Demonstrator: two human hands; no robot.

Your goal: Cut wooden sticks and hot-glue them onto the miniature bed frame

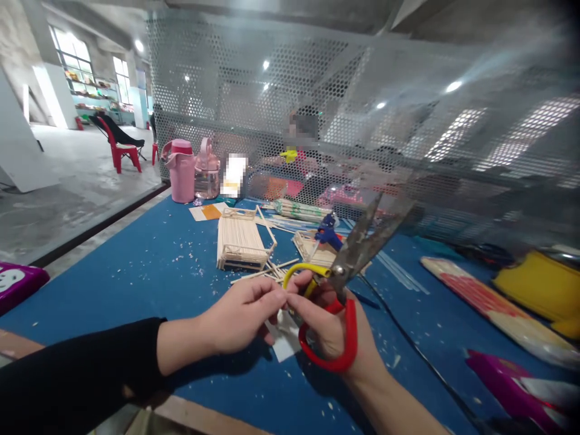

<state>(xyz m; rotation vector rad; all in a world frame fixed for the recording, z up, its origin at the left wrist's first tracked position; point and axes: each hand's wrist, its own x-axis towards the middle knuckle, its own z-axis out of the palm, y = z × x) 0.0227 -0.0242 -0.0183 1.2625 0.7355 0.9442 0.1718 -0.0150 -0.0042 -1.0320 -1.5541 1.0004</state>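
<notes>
My right hand (326, 320) has scissors (347, 266) with one yellow and one red handle hooked on it, blades spread and pointing up to the right. My left hand (249, 314) is closed, its thumb and forefinger meeting the right fingertips; anything pinched between them is too small to make out. A white piece of paper (285, 338) lies just below the hands. Beyond them stands a small stick-built bed shape (242, 238), with loose sticks (272, 270) in front. A blue glue gun (328, 232) rests by a second stick piece (312, 251).
A pink jug (182, 175) and a clear pink-topped bottle (207, 172) stand at the back left of the blue table (149, 260). A perforated metal screen (254, 109) rises behind. On the right are a packet of sticks (493, 302), a black cable (408, 338) and a purple object (512, 386).
</notes>
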